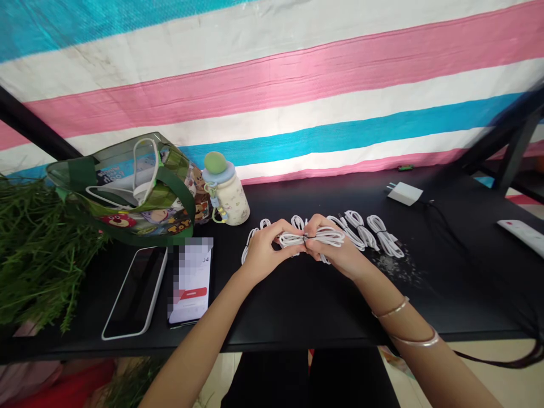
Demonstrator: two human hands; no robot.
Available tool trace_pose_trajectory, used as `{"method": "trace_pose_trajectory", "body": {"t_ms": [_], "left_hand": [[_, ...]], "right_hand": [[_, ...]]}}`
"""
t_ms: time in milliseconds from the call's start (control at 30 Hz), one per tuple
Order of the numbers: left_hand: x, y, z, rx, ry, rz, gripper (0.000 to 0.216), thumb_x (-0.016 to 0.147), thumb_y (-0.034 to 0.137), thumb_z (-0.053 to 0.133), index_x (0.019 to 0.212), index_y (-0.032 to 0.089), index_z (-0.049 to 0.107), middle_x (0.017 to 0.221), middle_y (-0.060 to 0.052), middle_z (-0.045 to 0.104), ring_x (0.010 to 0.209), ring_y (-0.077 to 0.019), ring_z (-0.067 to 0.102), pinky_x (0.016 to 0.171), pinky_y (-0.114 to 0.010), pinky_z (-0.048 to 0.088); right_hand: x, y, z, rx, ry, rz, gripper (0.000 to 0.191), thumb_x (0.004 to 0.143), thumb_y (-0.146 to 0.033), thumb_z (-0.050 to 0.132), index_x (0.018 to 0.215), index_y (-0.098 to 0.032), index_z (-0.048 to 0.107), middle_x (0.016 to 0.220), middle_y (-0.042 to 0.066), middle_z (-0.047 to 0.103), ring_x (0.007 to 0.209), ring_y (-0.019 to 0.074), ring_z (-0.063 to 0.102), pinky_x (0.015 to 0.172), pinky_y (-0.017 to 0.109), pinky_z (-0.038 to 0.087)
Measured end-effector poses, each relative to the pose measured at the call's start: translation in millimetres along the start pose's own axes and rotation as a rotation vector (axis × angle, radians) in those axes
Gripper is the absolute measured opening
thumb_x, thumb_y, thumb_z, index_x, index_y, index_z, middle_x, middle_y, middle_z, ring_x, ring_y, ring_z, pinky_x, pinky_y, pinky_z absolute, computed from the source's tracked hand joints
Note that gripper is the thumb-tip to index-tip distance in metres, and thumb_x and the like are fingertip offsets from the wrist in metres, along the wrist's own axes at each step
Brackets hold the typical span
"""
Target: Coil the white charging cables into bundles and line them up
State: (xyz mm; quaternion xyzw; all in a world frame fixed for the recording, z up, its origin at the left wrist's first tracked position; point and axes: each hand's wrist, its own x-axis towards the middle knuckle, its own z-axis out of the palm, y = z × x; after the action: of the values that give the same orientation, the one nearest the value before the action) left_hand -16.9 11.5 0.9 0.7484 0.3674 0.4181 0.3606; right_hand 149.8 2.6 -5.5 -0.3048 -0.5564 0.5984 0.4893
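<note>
A coiled white charging cable [329, 236] is held up between both hands above the black table, with a dark tie around its middle. My left hand [264, 249] pinches it close to the tie from the left. From the right, my right hand [335, 256] grips the same bundle, its fingers closed near the tie. Behind the hands lie more bundled white cables, partly hidden by them. To the right of my right hand, a tied cable bundle [385, 235] rests on the table beside others like it.
Left of the hands stand a cream bottle [233, 201] with a green-topped lid and a green see-through bag [127, 218]. Two phones lie nearer, one dark [136, 292], one lit [191, 283]. A white charger plug [405, 193] and white remote [525, 235] are at the right.
</note>
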Motion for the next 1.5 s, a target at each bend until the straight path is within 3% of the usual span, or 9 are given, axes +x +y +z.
{"method": "trace_pose_trajectory", "body": {"t_ms": [400,733,1133,1333,1500], "left_hand": [[0.9,3.8,-1.7,-0.057,-0.024,-0.042,0.023,0.077,0.043,0.065,0.08,0.02,0.067,0.075,0.001,0.069,0.066,-0.0121,0.061,0.061,-0.021,0.047],[-0.3,3.8,-1.2,0.028,-0.007,-0.037,0.014,0.078,0.032,0.065,0.084,0.02,0.067,0.079,0.001,0.071,0.064,-0.0116,0.061,0.058,-0.021,0.045],[-2.1,3.1,-0.4,0.237,0.109,0.163,0.01,0.084,0.027,0.061,0.089,0.022,0.068,0.088,-0.003,0.073,0.084,-0.0192,0.06,0.076,-0.031,0.05],[-1.0,2.3,1.8,0.331,0.167,0.303,0.011,0.086,0.023,0.058,0.088,0.022,0.069,0.084,-0.003,0.073,0.082,-0.0187,0.06,0.074,-0.031,0.049],[-1.3,0.9,2.7,0.388,0.177,0.317,0.012,0.086,0.025,0.057,0.085,0.024,0.069,0.084,-0.003,0.073,0.081,-0.0184,0.062,0.073,-0.031,0.049]], "right_hand": [[-0.7,-1.2,1.7,-0.066,0.016,-0.023,0.041,0.068,-0.052,0.073,0.07,-0.022,0.047,0.058,-0.008,0.046,0.042,0.006,0.042,0.041,0.021,0.034],[2.3,-0.4,4.1,-0.229,0.184,-0.11,0.042,0.064,-0.056,0.074,0.063,-0.022,0.05,0.057,-0.005,0.047,0.046,0.0087,0.04,0.042,0.023,0.031],[3.0,-1.1,8.8,-0.287,0.244,-0.155,0.038,0.066,-0.055,0.073,0.065,-0.023,0.051,0.057,-0.005,0.05,0.044,0.0095,0.041,0.041,0.024,0.033],[2.8,-1.4,7.5,-0.326,0.238,-0.218,0.035,0.068,-0.051,0.073,0.066,-0.024,0.052,0.06,-0.004,0.052,0.049,0.0112,0.046,0.046,0.026,0.038],[3.0,-0.3,7.6,-0.336,0.237,-0.229,0.036,0.068,-0.052,0.073,0.066,-0.023,0.051,0.061,-0.004,0.05,0.05,0.0112,0.046,0.048,0.026,0.039]]}}
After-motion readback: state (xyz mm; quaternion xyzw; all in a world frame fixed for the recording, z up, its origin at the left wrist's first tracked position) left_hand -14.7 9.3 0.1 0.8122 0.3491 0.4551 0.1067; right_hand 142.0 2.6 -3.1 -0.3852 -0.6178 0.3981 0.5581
